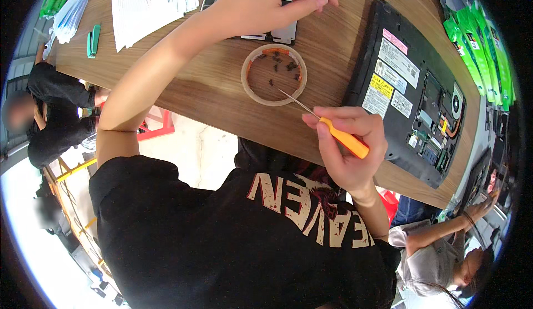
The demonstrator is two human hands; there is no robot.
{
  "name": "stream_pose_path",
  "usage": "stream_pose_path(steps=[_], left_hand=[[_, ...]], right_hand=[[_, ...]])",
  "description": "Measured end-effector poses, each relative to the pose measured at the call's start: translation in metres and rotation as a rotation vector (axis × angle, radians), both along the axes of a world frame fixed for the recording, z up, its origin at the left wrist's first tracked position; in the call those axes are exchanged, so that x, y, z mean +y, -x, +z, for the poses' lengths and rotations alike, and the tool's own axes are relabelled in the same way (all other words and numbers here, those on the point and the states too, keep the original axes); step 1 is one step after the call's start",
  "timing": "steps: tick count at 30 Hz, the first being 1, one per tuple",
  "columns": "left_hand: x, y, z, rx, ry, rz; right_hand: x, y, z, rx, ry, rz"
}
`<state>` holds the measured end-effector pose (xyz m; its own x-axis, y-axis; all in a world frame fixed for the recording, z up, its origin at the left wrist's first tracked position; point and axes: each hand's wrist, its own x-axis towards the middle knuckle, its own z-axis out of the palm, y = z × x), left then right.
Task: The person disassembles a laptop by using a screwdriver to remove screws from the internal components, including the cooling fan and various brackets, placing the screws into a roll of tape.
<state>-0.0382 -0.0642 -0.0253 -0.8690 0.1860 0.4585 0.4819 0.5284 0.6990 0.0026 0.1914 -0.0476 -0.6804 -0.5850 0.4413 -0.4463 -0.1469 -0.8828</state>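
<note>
My right hand (358, 151) grips a screwdriver (345, 138) with an orange handle. Its thin metal shaft slants up and left, and the tip is inside a round tub (245, 78) near a small dark screw. Several small dark screws (291, 66) lie scattered in this tub, which has a pale rim. Beyond the tub, my left hand (302, 1) hangs over a partly covered silver laptop part (286, 34). Its fingers are loosely bent, thumb and forefinger slightly apart, with nothing visible between them.
An upside-down black laptop (363, 70) with exposed insides lies at the right. White papers (147, 9) and a green stapler (93, 41) are far left. Green packets (472, 42) line the right edge. Two people sit nearby, one at the left (55, 98), one at lower right (427, 259).
</note>
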Motion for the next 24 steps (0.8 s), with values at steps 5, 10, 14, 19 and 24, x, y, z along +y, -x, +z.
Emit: stream_pose_path(steps=[5, 10, 14, 19, 24], left_hand=[[0.014, -0.004, 0.010, -0.183, -0.171, 0.006], [0.050, -0.008, 0.025, -0.514, -0.275, -0.305], [0.090, -0.005, 0.031, -0.776, -0.597, -0.492], [0.131, 0.004, 0.044, -0.920, -0.737, -0.522], [0.156, 0.009, 0.048, -1.068, -0.892, -0.537]], right_hand=[[0.024, 0.007, 0.008, -0.027, 0.134, -0.067], [0.075, 0.028, 0.038, -0.354, 0.515, -0.185], [0.117, 0.033, 0.044, -0.353, 0.624, -0.267], [0.148, 0.028, 0.042, -0.382, 0.750, -0.329], [0.165, 0.024, 0.035, -0.367, 0.775, -0.358]])
